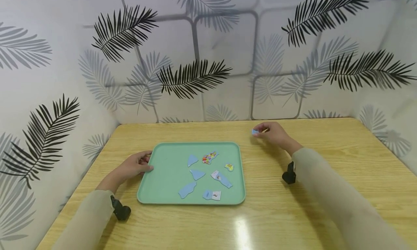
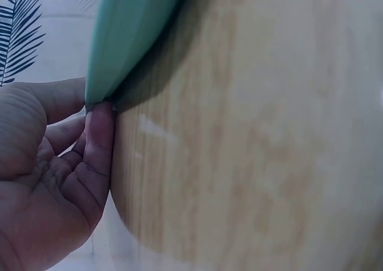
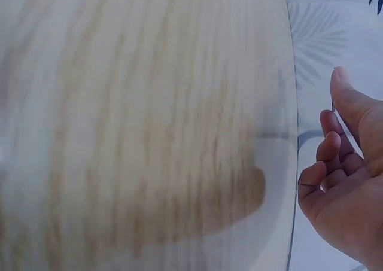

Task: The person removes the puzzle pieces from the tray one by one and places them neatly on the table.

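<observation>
A green tray (image 1: 163,185) lies on the table, with several flat, irregular puzzle pieces on its right half. My left hand (image 1: 134,166) grips the tray's left rim, and in the left wrist view the thumb and fingers pinch the tray edge (image 2: 119,43). To the right, beyond the tray, my right hand (image 1: 273,133) pinches a small light-blue puzzle piece (image 1: 255,132) above the table. In the right wrist view the right hand (image 3: 350,169) has thumb and index finger together, with the piece barely visible edge-on. Among the pieces on the tray is a multicoloured one (image 1: 209,157).
The wooden table (image 1: 325,145) reaches back to a pale wall (image 1: 228,94) printed with leaves and dark outlines. Other pieces on the tray include a yellow-patterned piece (image 1: 229,167) and plain blue ones such as the lower left piece (image 1: 187,190).
</observation>
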{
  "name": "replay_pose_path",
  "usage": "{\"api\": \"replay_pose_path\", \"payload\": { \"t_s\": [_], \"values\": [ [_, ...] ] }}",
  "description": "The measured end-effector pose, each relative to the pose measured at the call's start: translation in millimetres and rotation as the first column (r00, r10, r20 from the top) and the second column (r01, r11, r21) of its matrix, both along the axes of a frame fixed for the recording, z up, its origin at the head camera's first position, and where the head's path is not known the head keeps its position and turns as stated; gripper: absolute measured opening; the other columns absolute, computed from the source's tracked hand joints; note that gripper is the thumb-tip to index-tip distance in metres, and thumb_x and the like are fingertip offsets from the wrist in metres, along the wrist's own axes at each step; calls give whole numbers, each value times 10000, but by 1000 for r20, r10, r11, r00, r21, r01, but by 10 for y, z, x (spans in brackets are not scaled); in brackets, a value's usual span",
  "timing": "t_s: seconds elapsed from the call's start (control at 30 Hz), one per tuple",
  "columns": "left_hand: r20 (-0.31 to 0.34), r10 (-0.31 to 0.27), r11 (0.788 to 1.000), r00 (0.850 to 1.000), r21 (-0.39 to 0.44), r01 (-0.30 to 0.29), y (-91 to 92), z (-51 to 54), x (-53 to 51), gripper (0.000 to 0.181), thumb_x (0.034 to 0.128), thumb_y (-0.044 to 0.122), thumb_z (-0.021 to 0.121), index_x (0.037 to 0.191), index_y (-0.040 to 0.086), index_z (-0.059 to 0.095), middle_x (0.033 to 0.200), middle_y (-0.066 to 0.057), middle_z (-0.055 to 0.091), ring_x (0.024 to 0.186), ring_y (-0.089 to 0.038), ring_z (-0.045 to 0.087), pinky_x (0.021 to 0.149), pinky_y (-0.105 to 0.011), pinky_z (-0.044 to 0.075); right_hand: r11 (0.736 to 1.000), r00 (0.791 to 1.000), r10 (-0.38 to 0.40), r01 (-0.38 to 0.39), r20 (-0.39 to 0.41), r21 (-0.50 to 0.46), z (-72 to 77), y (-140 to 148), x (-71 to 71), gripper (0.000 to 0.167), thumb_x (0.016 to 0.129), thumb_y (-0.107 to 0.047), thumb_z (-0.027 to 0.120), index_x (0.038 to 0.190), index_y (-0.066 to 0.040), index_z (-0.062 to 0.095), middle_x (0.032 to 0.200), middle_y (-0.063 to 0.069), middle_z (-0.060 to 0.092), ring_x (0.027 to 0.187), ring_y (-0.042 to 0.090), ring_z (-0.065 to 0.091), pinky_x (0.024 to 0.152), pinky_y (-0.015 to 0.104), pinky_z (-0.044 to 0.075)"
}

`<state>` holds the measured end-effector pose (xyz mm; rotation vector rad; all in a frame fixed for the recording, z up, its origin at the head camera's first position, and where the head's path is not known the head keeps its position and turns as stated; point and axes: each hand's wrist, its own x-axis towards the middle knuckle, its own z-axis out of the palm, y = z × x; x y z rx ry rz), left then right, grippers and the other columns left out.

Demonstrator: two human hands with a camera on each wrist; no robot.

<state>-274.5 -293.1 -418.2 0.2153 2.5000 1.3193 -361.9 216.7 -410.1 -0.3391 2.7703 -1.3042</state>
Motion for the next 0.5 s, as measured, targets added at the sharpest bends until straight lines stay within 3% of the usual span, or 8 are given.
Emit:
{"api": "replay_pose_path", "payload": {
  "t_s": [0.27,0.5],
  "values": [
    [15,5,1000,1000,17,-6,21,-6,-8,626,959,50,571,1504,-36,275,1127,-173,445,976,-268,462,759,-347,499,999,999,-29,29,-16,23,-34,45,-66,328,921,-270,695,1140,-26,674,1060,115,572,880,241,517,717,326,431],
    [15,-7,1000,1000,27,7,17,12,6,637,966,52,558,1518,-19,248,1129,-170,435,966,-260,464,751,-353,507,998,999,-30,31,-34,50,-90,93,-202,300,922,-237,695,1129,-20,675,1059,114,573,939,264,522,748,340,424]
  ]
}}
